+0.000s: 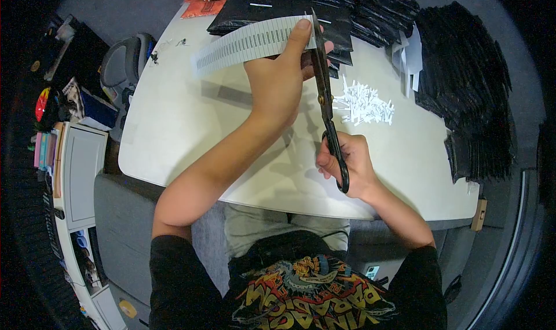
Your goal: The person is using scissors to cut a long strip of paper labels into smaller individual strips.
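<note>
My left hand [278,82] holds a sheet of white paper [243,42] near its right end, thumb on top. Rows of narrow printed strips divided by thin lines run along the sheet. My right hand [347,163] grips the black handles of a pair of scissors [323,87]. The blades point away from me and stand over the sheet's right edge, just beside my left thumb; whether they are parted around the paper is hard to tell. A loose pile of small white paper strips [367,104] lies on the white table [269,178], right of the scissors.
Black plastic packages are stacked at the table's far side [282,8] and in a tall heap [464,91] on the right. White paper pieces [408,58] lean between them. Orange packages [204,2] sit at the far left corner. Grey chairs [126,217] adjoin the near edge.
</note>
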Demonstrator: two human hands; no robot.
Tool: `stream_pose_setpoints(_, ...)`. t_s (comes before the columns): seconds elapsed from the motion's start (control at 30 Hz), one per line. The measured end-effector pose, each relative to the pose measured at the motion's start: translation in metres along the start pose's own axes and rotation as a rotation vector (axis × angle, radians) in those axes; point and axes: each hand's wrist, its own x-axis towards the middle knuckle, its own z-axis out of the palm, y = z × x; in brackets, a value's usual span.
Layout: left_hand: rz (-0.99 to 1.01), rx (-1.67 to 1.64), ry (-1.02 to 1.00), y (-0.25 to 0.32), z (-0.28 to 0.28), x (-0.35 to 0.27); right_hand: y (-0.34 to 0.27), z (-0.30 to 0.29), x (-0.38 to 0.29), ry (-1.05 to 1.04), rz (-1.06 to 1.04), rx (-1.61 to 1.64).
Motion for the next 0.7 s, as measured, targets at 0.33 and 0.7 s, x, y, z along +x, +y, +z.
stream_pose_setpoints(0.33,-0.018,-0.006,0.014,-0.0001,0.0006,-0.0011,-0.0014,-0.0003,-0.0010,-0.034,0.004,0.044)
stream_pose_setpoints(0.7,0.005,-0.008,-0.013,0.0003,0.0001,-0.0002,-0.0002,0.0003,-0.0008,-0.030,-0.003,0.033)
